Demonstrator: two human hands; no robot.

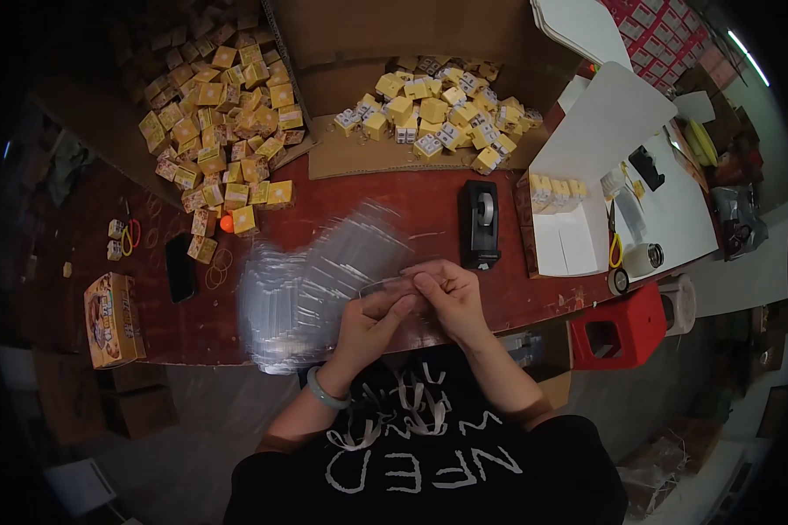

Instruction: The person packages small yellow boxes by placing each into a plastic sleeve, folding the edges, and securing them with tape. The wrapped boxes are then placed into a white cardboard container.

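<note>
My left hand [372,325] and my right hand [447,296] are close together over the front edge of the red table [411,188]. The fingers of both are pinched on a thin clear plastic piece [396,287], which is blurred and partly hidden by them. Just left of the hands lies a pile of clear plastic sleeves [280,302], spread toward the middle of the table. A black tape dispenser [479,224] stands behind my right hand.
Small yellow boxes [212,159] are heaped at the back left, yellow cube pieces [433,109] on cardboard behind the middle. A phone [180,268] and an orange box [112,320] lie left. An open white box [562,229] and scissors [615,241] are right.
</note>
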